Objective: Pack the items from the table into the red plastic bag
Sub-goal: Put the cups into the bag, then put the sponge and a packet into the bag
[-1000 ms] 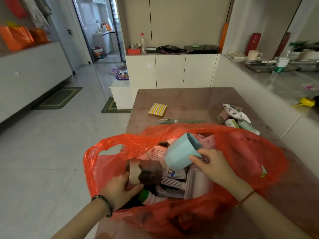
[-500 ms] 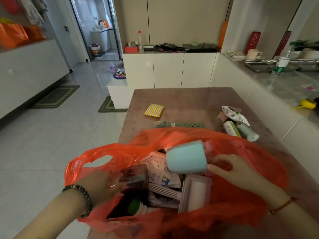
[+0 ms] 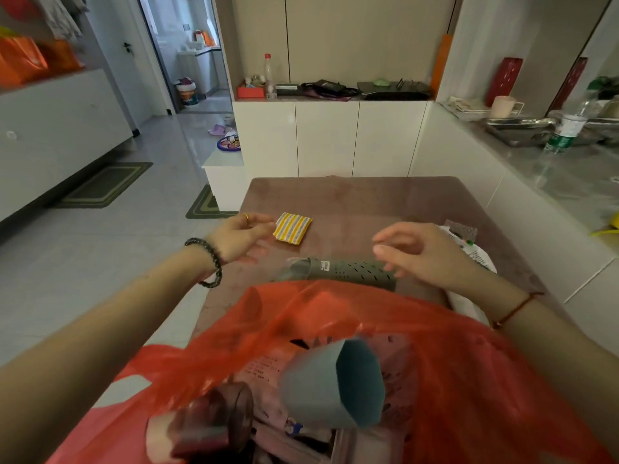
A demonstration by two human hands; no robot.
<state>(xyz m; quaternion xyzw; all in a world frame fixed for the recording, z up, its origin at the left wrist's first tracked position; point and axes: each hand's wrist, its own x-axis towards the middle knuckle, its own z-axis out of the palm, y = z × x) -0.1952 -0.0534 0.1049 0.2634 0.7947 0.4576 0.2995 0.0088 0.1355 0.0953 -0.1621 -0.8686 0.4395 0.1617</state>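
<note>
The red plastic bag (image 3: 452,356) stands open at the table's near end, holding a light blue cup (image 3: 321,386), a dark brown jar (image 3: 214,420) and pink packaging. Beyond it lie a grey-green perforated holder (image 3: 338,271) and a yellow striped pouch (image 3: 292,228). My left hand (image 3: 239,237) is out over the table, fingers relaxed, its fingertips right beside the pouch's left edge. My right hand (image 3: 425,256) hovers with loosely spread fingers over the holder's right end. Both hands hold nothing. White tubes and packets (image 3: 475,252) are mostly hidden behind my right hand.
The brown table (image 3: 351,195) runs away from me toward white cabinets (image 3: 328,139). A grey counter (image 3: 576,182) with a water bottle (image 3: 566,128) and metal tray lies to the right. Tiled floor with green mats (image 3: 104,185) lies to the left.
Both hands have left the bag and reached forward over the table. The blue cup and brown jar now lie loose in the bag. The view has moved closer over the bag.
</note>
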